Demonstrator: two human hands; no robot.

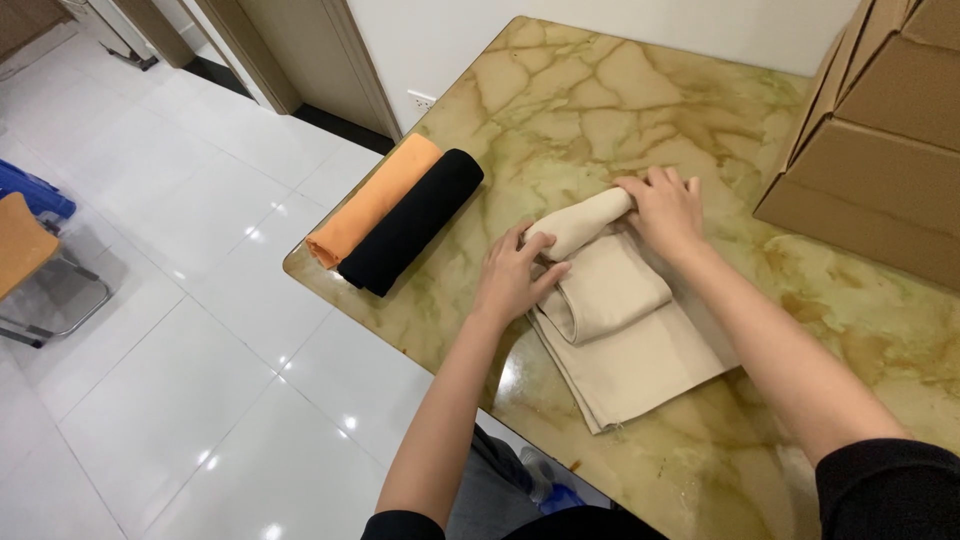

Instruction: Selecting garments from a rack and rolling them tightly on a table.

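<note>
Head view: left hand (512, 275) and right hand (662, 208) both press down on half-rolled beige cloth (610, 300), fingers curled over roll so it stays tight, mid yellow marble tabletop (600, 90). Orange roll (375, 198), black roll (412, 222) parked at edge, cardboard boxes (880, 140) right.

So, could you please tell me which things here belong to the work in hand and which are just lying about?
In hand:
- beige cloth, partly rolled at its far end
- left hand and right hand, both pressing on the roll

Lying about:
- orange rolled cloth
- black rolled cloth beside it
- cardboard boxes
- marble table
</note>
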